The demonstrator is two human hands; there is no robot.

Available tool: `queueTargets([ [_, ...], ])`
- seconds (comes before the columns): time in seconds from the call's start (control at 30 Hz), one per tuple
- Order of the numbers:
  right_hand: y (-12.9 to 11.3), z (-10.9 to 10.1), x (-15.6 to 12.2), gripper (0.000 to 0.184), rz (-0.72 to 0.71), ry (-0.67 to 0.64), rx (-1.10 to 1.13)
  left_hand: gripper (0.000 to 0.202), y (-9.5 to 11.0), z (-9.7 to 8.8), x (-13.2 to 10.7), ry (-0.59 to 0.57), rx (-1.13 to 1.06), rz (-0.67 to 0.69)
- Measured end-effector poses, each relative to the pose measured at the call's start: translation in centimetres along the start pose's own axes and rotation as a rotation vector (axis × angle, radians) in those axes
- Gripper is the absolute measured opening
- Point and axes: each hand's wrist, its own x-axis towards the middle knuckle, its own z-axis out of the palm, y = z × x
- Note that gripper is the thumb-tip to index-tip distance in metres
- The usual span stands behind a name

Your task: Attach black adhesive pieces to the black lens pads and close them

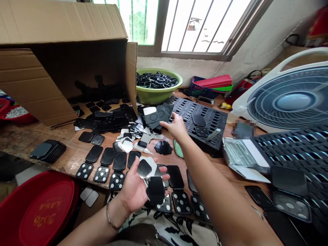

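Note:
My left hand is palm up near the table's front edge. Its thumb and fingers hold several loose, thin, rounded-square plates, some black and some silvery white. Farther off, my right hand reaches over a dark sheet with circle outlines. Its thumb and fingers are spread, the thumb at the sheet's edge. Beside that sheet lies a heap of shiny silver and white plates. Rows of opened black compact cases with pale round dots line the table's front; my left hand covers some.
An open cardboard box stands at the back left, with black pieces spilling before it. A green basin holds black parts. A black slatted crate, a fan and a box of clear sticks are right. A red basin sits lower left.

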Motion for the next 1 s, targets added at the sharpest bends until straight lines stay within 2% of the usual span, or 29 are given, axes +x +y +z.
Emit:
queueTargets([
  [0.07, 0.4, -1.6, -4.7, 0.037, -0.164, -0.120, -0.073, 0.063, 0.1, -0.1, 0.0, -0.018, 0.037, -0.032],
  [0.13, 0.9, -3.8, -9.7, 0.030, -0.235, -0.318, -0.043, 0.060, -0.2, -0.4, 0.3, -0.037, 0.101, -0.125],
  [0.23, 1.7, -6.7, -15.7, 0.037, -0.203, -0.480, 0.008, 0.060, -1.4, -0.6, 1.1, -0.107, 0.207, -0.311],
  [0.3, 2.2, -8.2, -18.0, 0.052, -0.153, -0.513, -0.014, 0.069, -2.4, -0.5, 1.8, -0.166, 0.254, -0.418],
  [0.37, 2.8, -9.5, -19.0, 0.062, -0.101, -0.514, -0.067, 0.085, -3.4, 0.0, 2.5, -0.227, 0.278, -0.522],
  [0.43, 3.5, -10.7, -19.5, 0.059, -0.064, -0.485, -0.103, 0.094, -4.4, 0.5, 3.2, -0.271, 0.290, -0.605],
  [0.5, 4.0, -11.9, -20.0, 0.047, -0.035, -0.421, -0.112, 0.092, -5.1, 1.0, 3.9, -0.283, 0.309, -0.656],
  [0.63, 4.9, -13.6, -21.2, 0.027, 0.059, -0.238, -0.095, 0.052, -6.3, 1.9, 4.6, -0.275, 0.471, -0.619],
  [0.73, 5.4, -14.4, -22.2, 0.018, 0.115, -0.076, 0.007, 0.050, -7.1, 2.5, 5.1, -0.273, 0.578, -0.574],
  [0.87, 6.6, -15.6, -23.5, 0.018, 0.245, 0.154, 0.210, 0.045, -8.5, 3.5, 5.9, -0.219, 0.633, -0.536],
  [1.0, 8.0, -16.9, -25.0, 0.026, 0.448, 0.174, 0.463, 0.038, -10.4, 4.2, 6.5, -0.142, 0.689, -0.539],
])
